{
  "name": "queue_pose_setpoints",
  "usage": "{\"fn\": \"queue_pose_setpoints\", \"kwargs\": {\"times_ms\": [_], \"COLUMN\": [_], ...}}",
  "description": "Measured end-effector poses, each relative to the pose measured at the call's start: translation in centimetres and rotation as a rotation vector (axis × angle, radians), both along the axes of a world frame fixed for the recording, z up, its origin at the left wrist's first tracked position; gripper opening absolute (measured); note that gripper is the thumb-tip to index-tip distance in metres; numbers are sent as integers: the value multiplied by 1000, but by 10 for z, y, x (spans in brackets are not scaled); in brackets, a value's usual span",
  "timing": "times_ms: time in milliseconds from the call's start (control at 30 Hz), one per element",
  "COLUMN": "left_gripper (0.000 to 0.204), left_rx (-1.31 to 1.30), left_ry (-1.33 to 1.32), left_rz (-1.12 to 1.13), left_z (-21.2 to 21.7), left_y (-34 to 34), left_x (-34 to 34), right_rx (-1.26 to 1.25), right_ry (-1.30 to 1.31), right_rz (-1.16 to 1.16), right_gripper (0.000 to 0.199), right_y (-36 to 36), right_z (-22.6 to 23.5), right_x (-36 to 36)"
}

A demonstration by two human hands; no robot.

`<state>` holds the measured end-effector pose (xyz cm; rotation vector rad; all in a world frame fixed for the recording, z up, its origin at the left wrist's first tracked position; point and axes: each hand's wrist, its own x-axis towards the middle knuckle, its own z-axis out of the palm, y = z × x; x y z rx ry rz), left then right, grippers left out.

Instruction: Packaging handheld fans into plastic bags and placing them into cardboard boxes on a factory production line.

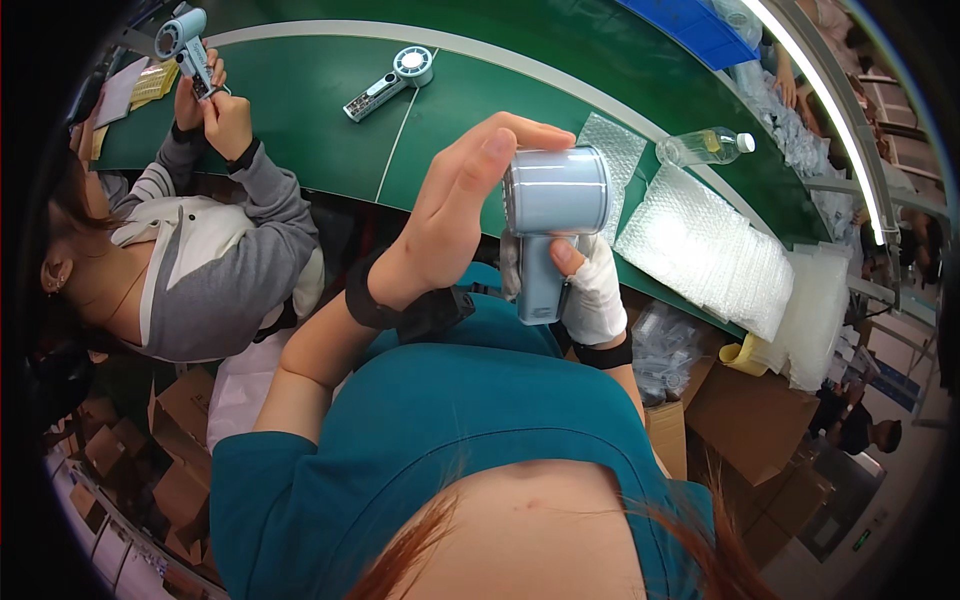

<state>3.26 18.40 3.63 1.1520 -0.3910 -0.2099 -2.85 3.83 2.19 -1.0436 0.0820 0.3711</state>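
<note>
A light-blue handheld fan [560,192] stands upright in front of my chest, its round head above the handle. My right hand [594,295], in a white glove with a bare thumb, is wrapped round the handle. The thumb presses just below the head. My left hand [452,195] is open, its fingers stretched out along the left face and top of the fan head. Whether that palm touches the fan, I cannot tell. Black bands circle both my wrists. Another light-blue fan [412,66] lies on the green table [310,105], ahead and to the left.
At my left a co-worker in a grey and white top [225,260] holds a similar fan [182,36]. Bubble wrap sheets [690,240] and a clear bottle [705,147] lie on the right. A blue bin [695,28] sits beyond. Cardboard boxes [750,415] stand below.
</note>
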Motion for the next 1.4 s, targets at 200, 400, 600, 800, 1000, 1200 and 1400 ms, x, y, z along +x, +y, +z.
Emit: {"fn": "queue_pose_setpoints", "kwargs": {"times_ms": [200,400,600,800,1000,1200,1400], "left_gripper": [66,61,53,53,50,51,53], "left_rx": [42,99,56,81,94,121,194], "left_ry": [-8,365,240,160,59,34,34], "left_rz": [8,-322,-62,51,124,169,178], "left_z": [-15,-40,-40,-37,-40,-41,-45], "left_y": [-9,-2,-8,-1,-4,-9,-9], "left_x": [-2,4,13,15,11,9,6], "right_rx": [133,-718,-1043,-2121,-1761,-1927,-1930], "right_ry": [7,-286,-445,-382,-414,-757,-630], "right_rz": [39,-153,-693,-1016,-1068,-1174,-1223], "right_gripper": [51,68,33,65,55,53,58], "right_y": [-5,-5,-96,-233,-242,-256,-231], "right_z": [-3,4,-6,-44,-78,-107,-109], "right_x": [8,31,80,135,151,161,165]}}
